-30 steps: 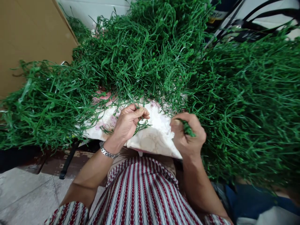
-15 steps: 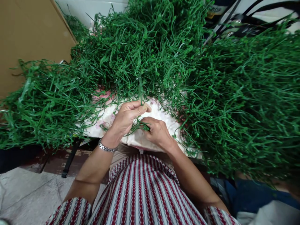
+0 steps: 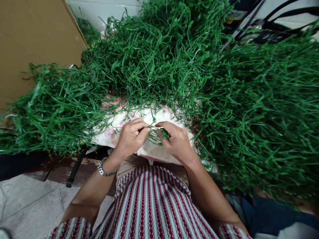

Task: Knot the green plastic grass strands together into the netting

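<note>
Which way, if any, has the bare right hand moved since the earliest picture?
Yes: the bare right hand has moved left, nearer the flat brown cardboard panel at upper left.

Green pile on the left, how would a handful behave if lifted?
The green pile would probably feel floppy, as its strands curve and droop. A lifted handful might drag neighbours along, since they tangle. Being thin-stranded, it's likely light for its bulk.

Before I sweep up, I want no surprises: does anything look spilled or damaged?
The loose green stems at the left straggle past the front edge of the pale cloth, which looks untidy. Below them, the brown surface looks scuffed and patchy. Nothing else stands out.
</note>
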Available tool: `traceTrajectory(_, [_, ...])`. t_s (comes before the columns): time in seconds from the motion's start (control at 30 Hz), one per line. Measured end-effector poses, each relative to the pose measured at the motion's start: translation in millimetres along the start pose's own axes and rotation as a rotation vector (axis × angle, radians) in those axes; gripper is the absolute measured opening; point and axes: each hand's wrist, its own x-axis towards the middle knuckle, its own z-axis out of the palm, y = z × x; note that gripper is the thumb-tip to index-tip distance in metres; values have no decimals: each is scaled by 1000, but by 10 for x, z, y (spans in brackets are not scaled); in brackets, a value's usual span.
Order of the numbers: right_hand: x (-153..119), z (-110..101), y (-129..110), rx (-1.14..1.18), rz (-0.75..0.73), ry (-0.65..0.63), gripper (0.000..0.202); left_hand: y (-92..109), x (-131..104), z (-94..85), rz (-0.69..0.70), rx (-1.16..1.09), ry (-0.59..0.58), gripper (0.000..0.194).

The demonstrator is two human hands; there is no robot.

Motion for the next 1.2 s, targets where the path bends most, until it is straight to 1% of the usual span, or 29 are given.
traceTrajectory(0.1, [-23, -73, -26, -69, -67, 45, 22, -29, 58, 6, -84, -77, -2, 14])
traceTrajectory(0.17, [-39, -166, -83, -68, -109, 118, 20, -31, 59, 29, -98, -80, 26, 13])
traceTrajectory(0.2, [-43, -208, -117, -72, -125, 141, 20, -27, 51, 46, -98, -79, 37, 12])
traceTrajectory(0.23, [-43, -239, -149, -87, -134, 137, 20, -22, 39, 65, -98, -80, 40, 12])
traceTrajectory(0.3, [-29, -250, -186, -157, -117, 50, 22, -11, 12, 101, -87, -89, 34, 12])
traceTrajectory(0.4, [11, -152, -139, -212, -61, -123, 25, -8, -25, 135, -72, -142, 35, 12])
traceTrajectory(0.43, [21, -108, -103, -180, -60, -150, 25, -11, -34, 139, -69, -168, 34, 11])
traceTrajectory(0.5, [27, -32, -25, -54, -86, -158, 22, -16, -44, 136, -63, -214, 14, 11])
traceTrajectory(0.6, [2, 22, 38, 118, -95, -89, 13, -17, -46, 115, -54, -240, -36, 13])
traceTrajectory(0.73, [-46, 15, 20, 260, -45, -28, 8, -12, -43, 90, -45, -225, -27, 11])
traceTrajectory(0.83, [-63, -1, 4, 369, 13, -57, 6, -3, -38, 81, -20, -172, -65, 10])
traceTrajectory(0.97, [-57, -22, 5, 493, 59, -134, 4, 19, -29, 74, 70, -73, -130, 11])
traceTrajectory(1.07, [-54, -34, 10, 550, 79, -184, 10, 29, -36, 77, 130, -34, -147, 11])
traceTrajectory(1.2, [-78, -36, 19, 565, 117, -207, 16, 22, -65, 94, 179, -10, -179, 13])
